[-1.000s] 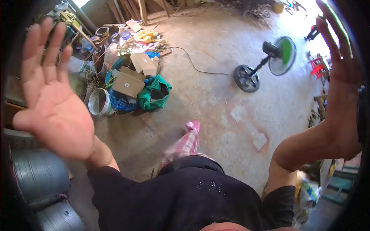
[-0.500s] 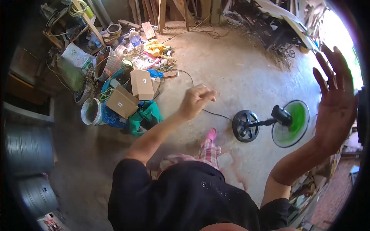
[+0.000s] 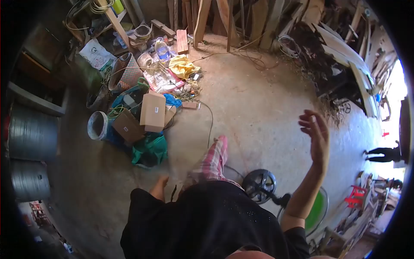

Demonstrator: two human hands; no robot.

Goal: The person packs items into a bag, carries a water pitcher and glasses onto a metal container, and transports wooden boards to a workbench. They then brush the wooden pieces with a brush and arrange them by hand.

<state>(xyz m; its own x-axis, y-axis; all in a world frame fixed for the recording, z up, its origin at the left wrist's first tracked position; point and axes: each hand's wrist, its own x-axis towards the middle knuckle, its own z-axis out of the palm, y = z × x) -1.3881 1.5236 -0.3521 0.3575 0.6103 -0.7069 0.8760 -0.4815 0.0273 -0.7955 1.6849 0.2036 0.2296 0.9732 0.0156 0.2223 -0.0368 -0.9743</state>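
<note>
My right hand (image 3: pixel 317 137) is raised over the concrete floor, empty, its fingers loosely bent and apart. Below that forearm is a fan with a black round base (image 3: pixel 258 185) and green blades in a wire cage (image 3: pixel 318 210); my arm covers part of it. My left hand (image 3: pixel 161 184) is low beside my body, mostly out of sight, so its fingers do not show. Nearest to it lies a green bag (image 3: pixel 148 151), with open cardboard boxes (image 3: pixel 153 113) just beyond.
A white bucket (image 3: pixel 98 125), a woven basket (image 3: pixel 125 73), a water jug (image 3: pixel 162 51) and a yellow cloth (image 3: pixel 183 67) crowd the left side. Planks (image 3: pixel 200 23) lean at the back. Metal drums (image 3: pixel 32 134) stand far left. A red chair (image 3: pixel 355 196) and a person (image 3: pixel 384 154) are at right.
My left hand has dropped from in front of me to my side. My right hand has come lower and inward. The view has shifted, and the fan now sits closer to my body.
</note>
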